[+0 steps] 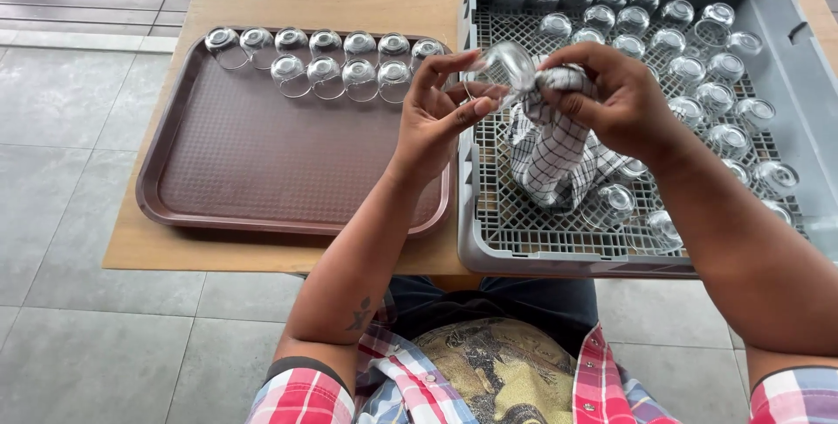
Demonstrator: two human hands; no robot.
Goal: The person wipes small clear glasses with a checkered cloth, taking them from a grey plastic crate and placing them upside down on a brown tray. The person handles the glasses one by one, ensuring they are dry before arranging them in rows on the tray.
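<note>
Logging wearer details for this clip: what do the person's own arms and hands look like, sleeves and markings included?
Both forearms are bare. Short plaid sleeves, red, white and blue, end above the elbows: left sleeve with a dark inner cuff, right sleeve. A small dark tattoo marks the left forearm. The left hand and right hand are gloveless; no rings or watch are visible.

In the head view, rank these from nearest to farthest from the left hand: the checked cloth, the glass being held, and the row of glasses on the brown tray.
1. Glass: in the left hand's fingertips.
2. Checked cloth: just right, over the grey rack.
3. Row of glasses: up left, at the brown tray's far edge.
</note>
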